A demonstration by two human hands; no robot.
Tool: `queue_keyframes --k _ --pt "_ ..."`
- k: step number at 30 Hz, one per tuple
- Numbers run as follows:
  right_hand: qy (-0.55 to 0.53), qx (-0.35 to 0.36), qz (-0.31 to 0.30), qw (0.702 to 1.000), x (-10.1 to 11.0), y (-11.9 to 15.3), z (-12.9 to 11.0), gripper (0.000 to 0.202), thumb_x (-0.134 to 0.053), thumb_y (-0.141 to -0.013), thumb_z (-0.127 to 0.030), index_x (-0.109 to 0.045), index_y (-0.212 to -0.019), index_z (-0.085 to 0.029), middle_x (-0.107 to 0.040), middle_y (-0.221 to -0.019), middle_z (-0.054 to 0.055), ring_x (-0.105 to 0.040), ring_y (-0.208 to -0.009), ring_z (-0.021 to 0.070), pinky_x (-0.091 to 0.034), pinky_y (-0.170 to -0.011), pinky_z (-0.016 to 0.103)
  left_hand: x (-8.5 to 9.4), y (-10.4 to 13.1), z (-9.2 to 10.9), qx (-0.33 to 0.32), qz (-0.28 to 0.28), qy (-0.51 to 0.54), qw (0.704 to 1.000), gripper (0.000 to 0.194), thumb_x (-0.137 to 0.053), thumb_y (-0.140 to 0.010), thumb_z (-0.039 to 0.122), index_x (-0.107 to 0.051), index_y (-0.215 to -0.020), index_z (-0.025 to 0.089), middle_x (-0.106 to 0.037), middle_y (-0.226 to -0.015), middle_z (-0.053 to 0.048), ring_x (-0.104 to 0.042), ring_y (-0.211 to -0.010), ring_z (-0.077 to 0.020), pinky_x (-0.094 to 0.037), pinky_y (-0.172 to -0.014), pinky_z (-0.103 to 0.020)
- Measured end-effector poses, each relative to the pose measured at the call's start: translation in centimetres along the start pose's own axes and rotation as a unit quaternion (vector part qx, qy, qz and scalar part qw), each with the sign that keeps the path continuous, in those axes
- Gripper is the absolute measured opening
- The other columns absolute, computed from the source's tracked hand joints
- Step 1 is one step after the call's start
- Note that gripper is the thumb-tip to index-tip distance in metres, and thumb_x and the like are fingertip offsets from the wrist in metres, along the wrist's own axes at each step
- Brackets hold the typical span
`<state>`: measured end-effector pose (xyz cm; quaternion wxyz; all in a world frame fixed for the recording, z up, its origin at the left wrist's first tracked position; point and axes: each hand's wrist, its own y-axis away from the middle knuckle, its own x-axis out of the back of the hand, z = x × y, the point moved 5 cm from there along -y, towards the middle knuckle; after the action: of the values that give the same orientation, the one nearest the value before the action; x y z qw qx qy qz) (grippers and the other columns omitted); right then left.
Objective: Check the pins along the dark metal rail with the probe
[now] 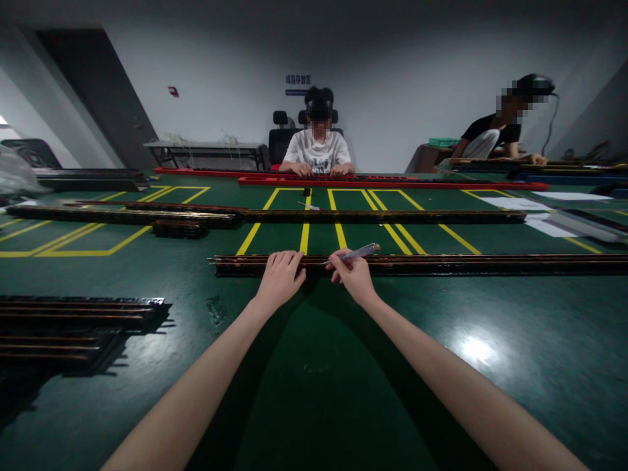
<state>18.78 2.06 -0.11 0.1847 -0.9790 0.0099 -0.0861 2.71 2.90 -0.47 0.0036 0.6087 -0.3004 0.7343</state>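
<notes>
A long dark rail with thin copper-coloured rods along its length lies crosswise on the green table in front of me. My left hand rests on it near its left end, palm down, fingers laid over the top and thumb apart. In my right hand is a slim screwdriver with a clear handle, held like a pen. Its tip points left and down at the rail, between both hands. Whether the tip touches the rail I cannot tell.
More dark rails are stacked at the near left. Another long rail row lies farther back, and red rails lie beyond it. Two other people sit across the table. White papers lie at the right.
</notes>
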Motion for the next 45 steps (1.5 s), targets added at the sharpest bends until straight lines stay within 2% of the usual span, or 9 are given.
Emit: queue_keyframes --k 45 --pt "0.001 -0.003 -0.005 1.0 0.05 -0.04 0.07 0.015 -0.055 -0.083 -0.031 -0.056 -0.078 -0.017 -0.063 -0.072 0.002 -0.056 -0.049 0.0088 -0.044 -0.044 0.02 -0.12 0.0 -0.07 -0.01 0.008 -0.014 1.0 0.04 -0.038 -0.089 0.03 -0.053 -0.121 0.012 -0.06 -0.119 -0.012 -0.052 -0.112 -0.025 -0.036 -0.1 -0.045"
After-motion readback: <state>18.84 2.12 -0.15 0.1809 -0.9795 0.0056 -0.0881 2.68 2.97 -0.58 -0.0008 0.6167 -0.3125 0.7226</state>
